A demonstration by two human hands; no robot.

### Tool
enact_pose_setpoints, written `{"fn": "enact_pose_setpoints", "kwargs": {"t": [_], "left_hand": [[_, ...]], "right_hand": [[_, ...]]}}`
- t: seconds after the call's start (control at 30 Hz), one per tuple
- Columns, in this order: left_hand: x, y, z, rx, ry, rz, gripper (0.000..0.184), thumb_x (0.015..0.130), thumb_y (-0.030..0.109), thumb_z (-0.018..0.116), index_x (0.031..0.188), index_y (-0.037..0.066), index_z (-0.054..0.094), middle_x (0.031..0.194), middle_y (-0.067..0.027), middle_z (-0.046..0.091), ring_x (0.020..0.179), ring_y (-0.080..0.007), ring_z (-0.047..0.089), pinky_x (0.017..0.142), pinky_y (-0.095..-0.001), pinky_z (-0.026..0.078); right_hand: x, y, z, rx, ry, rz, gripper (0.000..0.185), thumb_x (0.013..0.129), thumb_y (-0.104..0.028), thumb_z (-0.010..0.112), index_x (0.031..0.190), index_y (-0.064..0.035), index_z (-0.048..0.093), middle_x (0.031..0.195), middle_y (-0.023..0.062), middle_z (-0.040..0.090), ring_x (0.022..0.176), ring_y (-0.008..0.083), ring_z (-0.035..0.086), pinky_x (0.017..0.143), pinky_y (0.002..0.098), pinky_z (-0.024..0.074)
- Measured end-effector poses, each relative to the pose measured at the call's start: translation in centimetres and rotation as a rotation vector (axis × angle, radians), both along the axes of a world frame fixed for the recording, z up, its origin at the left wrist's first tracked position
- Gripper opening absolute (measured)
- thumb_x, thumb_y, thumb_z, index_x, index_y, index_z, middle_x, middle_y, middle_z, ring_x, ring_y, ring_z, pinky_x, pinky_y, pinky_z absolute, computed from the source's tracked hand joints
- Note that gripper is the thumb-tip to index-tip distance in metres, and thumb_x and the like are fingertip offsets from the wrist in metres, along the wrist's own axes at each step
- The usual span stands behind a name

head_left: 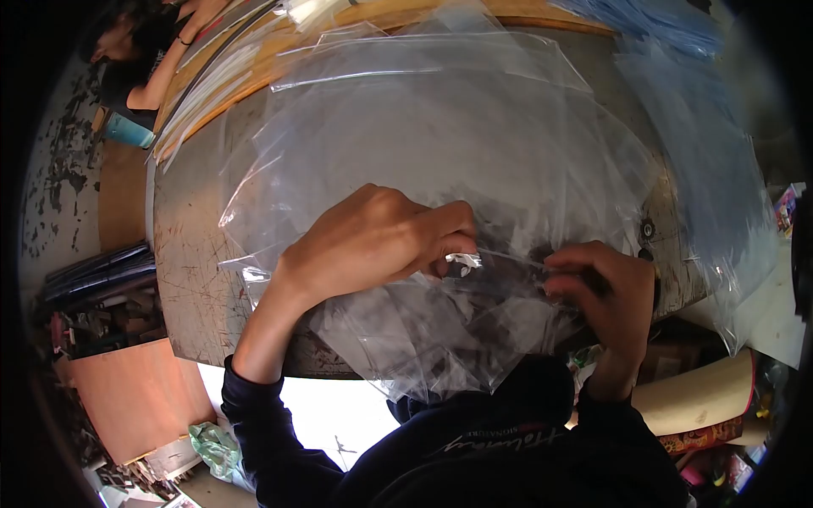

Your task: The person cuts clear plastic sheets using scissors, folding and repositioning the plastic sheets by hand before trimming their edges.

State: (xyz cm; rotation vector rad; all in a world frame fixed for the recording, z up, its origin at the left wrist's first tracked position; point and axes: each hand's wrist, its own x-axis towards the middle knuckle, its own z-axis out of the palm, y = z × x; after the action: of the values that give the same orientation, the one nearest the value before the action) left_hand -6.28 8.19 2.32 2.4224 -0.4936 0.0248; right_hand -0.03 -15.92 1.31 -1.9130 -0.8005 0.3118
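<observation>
Clear plastic sheets [449, 135] lie in a loose, overlapping pile on the worktable, with glossy creases along their far edge. My left hand [373, 237] reaches over the near part of the pile, its thumb and forefinger closed on the edge of a clear plastic sheet [508, 261]. Just under those fingertips is a small shiny, whitish patch [462, 264]; I cannot tell what it is. Farther right, my right hand [616, 288] pinches the same edge, so a stretch of it runs between both hands. Crumpled plastic [440, 334] hangs over the table's near edge towards my body.
Bluish plastic sheets [694, 161] drape along the table's right side. The scratched worktable [190, 254] shows at left. Another person's arm [169, 68] rests at the far left, near a blue cup [127, 129]. A cream roll [699, 394] lies low on the right.
</observation>
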Motion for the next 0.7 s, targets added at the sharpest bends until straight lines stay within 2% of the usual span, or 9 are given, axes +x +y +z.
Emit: {"fn": "enact_pose_setpoints", "kwargs": {"t": [0.1,0.17,0.23,0.37,0.43,0.47,0.6,0.7], "left_hand": [[0.0,0.2,0.0,0.024,-0.023,0.006,0.013,0.079,0.018,0.067,0.077,0.007,0.061,0.06,-0.0038,0.063,0.052,-0.0188,0.063,0.044,-0.0285,0.044],[0.0,0.5,0.4,0.071,-0.032,0.001,0.014,0.078,0.019,0.068,0.076,0.007,0.062,0.059,-0.0035,0.062,0.051,-0.0188,0.062,0.043,-0.028,0.043],[-0.2,1.4,1.3,0.308,-0.08,-0.042,0.015,0.076,0.019,0.07,0.074,0.007,0.062,0.058,-0.0032,0.062,0.052,-0.0179,0.063,0.043,-0.0272,0.042],[-1.4,4.0,1.8,0.113,-0.019,0.032,0.02,0.076,0.023,0.07,0.073,0.007,0.06,0.059,-0.0023,0.063,0.052,-0.0144,0.062,0.042,-0.0258,0.043],[-2.1,5.0,2.8,0.055,0.151,0.063,0.013,0.073,0.014,0.073,0.075,0.004,0.064,0.063,-0.0042,0.065,0.057,-0.0164,0.065,0.049,-0.0253,0.045],[-2.3,5.1,3.6,0.027,0.233,0.085,0.01,0.075,0.011,0.071,0.077,0.003,0.065,0.067,-0.0054,0.067,0.06,-0.0172,0.066,0.052,-0.025,0.046],[-2.9,5.3,3.2,0.03,0.184,0.088,0.007,0.078,0.009,0.067,0.078,0.002,0.066,0.068,-0.0064,0.067,0.061,-0.0186,0.066,0.053,-0.0265,0.046],[-2.9,5.4,3.1,0.04,0.174,0.079,0.006,0.081,0.008,0.064,0.08,0.002,0.066,0.069,-0.0075,0.067,0.062,-0.0205,0.066,0.054,-0.0275,0.047]], "right_hand": [[-0.1,-0.1,-0.5,0.021,0.004,-0.001,0.008,0.076,-0.003,0.068,0.083,-0.0012,0.065,0.07,0.0074,0.066,0.06,0.013,0.066,0.053,0.0211,0.0477],[-0.3,0.0,-0.3,0.027,0.129,-0.05,0.006,0.077,-0.002,0.066,0.083,-0.0007,0.065,0.069,0.0078,0.066,0.058,0.0124,0.065,0.051,0.0214,0.0456],[-0.2,0.1,-0.7,0.012,0.111,-0.07,0.005,0.078,-0.002,0.066,0.082,-0.0005,0.064,0.068,0.0078,0.065,0.058,0.0123,0.064,0.051,0.0217,0.0453],[-0.3,0.6,-0.5,-0.042,0.078,-0.132,0.004,0.081,-0.002,0.061,0.082,0.0006,0.063,0.063,0.0073,0.064,0.057,0.0126,0.064,0.05,0.0217,0.0447],[-0.4,0.8,-0.3,-0.046,0.105,-0.145,0.004,0.082,-0.002,0.06,0.082,0.0008,0.063,0.062,0.0074,0.064,0.057,0.0122,0.064,0.049,0.0215,0.0444],[-0.4,0.9,-0.2,-0.053,0.129,-0.158,0.005,0.083,-0.003,0.059,0.082,0.001,0.063,0.062,0.0075,0.063,0.056,0.0118,0.064,0.048,0.0213,0.044],[-0.5,1.0,-0.1,-0.047,0.21,-0.208,0.007,0.084,-0.003,0.058,0.082,0.0014,0.063,0.063,0.0077,0.064,0.057,0.0109,0.064,0.049,0.0205,0.0445],[-0.5,0.6,-0.5,-0.09,0.081,-0.22,0.005,0.084,-0.003,0.059,0.083,0.001,0.063,0.065,0.0076,0.064,0.059,0.0105,0.064,0.051,0.02,0.0465]]}}
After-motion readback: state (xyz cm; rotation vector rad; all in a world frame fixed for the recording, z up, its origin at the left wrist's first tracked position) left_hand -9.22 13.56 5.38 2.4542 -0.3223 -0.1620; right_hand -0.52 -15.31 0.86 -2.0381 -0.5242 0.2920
